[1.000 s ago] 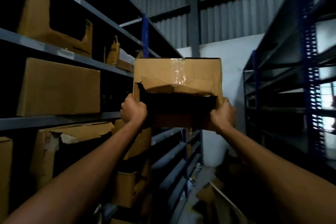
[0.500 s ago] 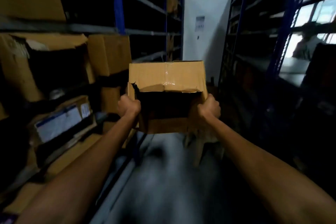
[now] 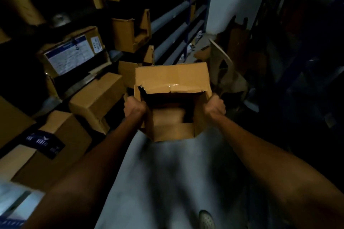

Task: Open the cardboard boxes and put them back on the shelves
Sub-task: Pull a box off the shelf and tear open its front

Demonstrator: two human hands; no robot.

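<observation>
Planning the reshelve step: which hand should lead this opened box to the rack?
Left, probably. The left hand grips the cardboard box on its side nearest the box-stocked shelves; the right hand grips the far side, better suited to pushing.

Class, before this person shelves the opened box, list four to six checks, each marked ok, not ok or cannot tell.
1. Left hand grips cardboard box: ok.
2. Right hand grips it: ok.
3. Box torn open: ok.
4. Contents secure: cannot tell, inside is dark.
5. Free slot on shelves: cannot tell.
6. Aisle ahead clear: not ok, cardboard scraps lie there.
</observation>
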